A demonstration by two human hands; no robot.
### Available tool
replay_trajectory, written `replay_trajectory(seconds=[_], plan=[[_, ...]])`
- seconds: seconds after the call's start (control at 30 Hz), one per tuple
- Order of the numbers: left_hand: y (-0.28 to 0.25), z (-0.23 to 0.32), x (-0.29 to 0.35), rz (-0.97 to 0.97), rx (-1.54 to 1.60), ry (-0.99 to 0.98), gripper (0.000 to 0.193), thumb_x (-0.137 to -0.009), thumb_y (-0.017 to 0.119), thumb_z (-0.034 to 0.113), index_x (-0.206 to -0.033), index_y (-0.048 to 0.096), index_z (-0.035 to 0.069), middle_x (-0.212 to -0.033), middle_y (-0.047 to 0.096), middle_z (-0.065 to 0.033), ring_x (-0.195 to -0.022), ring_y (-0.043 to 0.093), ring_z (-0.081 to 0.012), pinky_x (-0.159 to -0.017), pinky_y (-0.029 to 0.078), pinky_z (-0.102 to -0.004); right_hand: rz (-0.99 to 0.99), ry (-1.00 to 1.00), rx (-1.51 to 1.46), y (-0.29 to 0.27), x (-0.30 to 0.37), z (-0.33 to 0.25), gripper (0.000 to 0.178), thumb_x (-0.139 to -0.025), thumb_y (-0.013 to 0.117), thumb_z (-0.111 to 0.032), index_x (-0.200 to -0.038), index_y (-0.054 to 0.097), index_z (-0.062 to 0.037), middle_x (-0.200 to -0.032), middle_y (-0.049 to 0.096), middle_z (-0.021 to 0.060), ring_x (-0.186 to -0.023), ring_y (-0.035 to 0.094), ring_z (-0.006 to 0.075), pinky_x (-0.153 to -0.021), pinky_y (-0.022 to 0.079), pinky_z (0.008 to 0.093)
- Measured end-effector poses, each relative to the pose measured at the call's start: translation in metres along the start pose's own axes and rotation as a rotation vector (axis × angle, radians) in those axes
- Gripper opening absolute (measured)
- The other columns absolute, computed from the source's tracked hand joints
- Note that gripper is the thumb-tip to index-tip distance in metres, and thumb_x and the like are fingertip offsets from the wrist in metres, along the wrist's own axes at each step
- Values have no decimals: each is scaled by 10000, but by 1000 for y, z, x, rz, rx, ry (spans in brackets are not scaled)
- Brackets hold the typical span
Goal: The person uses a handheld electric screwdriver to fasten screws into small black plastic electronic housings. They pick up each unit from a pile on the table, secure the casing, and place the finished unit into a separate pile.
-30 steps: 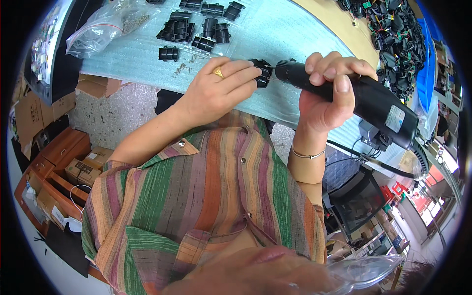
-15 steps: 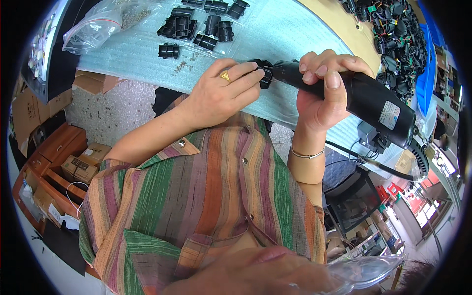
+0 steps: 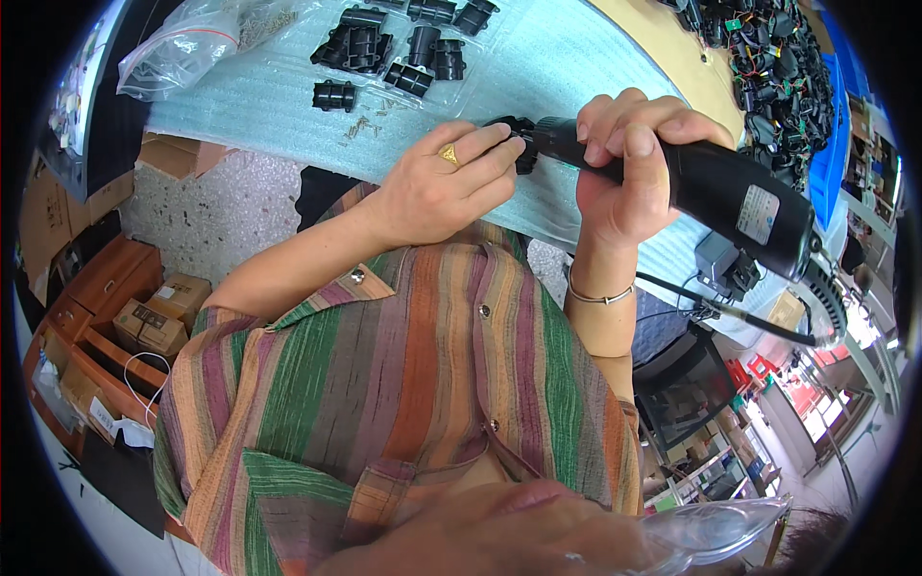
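My right hand (image 3: 639, 158) is wrapped round a black electric screwdriver (image 3: 744, 197), held nearly level with its tip toward the left. That tip meets a small black plastic part (image 3: 523, 144), which the fingers of my left hand (image 3: 456, 178) grip. Fingers hide much of the part, and the screwdriver's bit cannot be made out. Beyond my left hand, several black plastic housings (image 3: 408, 77) lie on clear plastic over the pale blue foam mat (image 3: 230, 120). Loose small screws (image 3: 363, 127) are scattered between them and my left hand.
A clear plastic bag of screws (image 3: 182, 58) sits at the far left. At the far right, a blue bin (image 3: 834, 144) stands by a heap of black wired parts (image 3: 778, 86). The screwdriver's black cable (image 3: 740, 319) loops down at the right, near a black power adapter (image 3: 725, 264).
My right hand and the screwdriver have shifted very slightly; the tool's rear end sits a little lower. My left hand keeps its grip on the part. The view has moved a little.
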State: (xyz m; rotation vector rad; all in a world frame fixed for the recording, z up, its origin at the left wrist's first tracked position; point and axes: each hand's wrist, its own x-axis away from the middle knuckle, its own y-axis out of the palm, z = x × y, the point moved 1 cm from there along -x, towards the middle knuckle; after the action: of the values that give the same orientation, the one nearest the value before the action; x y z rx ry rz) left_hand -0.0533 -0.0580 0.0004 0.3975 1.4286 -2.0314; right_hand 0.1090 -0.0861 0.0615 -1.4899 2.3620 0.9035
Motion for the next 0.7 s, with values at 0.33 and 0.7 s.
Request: replay_trajectory(seconds=[0.33, 0.7], plan=[[1, -3, -1, 22, 45, -6, 137, -771, 626, 106, -887, 651, 38, -1087, 650, -75, -1034, 611, -229, -814, 506, -352, -16, 8, 23, -1, 2, 2, 356, -802, 629, 95, -993, 373, -61, -705, 525, 90, -547, 525, 156, -518, 484, 289], [-6, -8, -10, 104, 357, -304, 136, -749, 762, 125, -840, 672, 81, -949, 700, -16, -968, 622, -197, -832, 432, -311, -58, -95, -156, -9, 18, -40, 348, -849, 574, -32, -1158, 434, -106, -800, 502, 80, -621, 500, 172, -592, 439, 361]])
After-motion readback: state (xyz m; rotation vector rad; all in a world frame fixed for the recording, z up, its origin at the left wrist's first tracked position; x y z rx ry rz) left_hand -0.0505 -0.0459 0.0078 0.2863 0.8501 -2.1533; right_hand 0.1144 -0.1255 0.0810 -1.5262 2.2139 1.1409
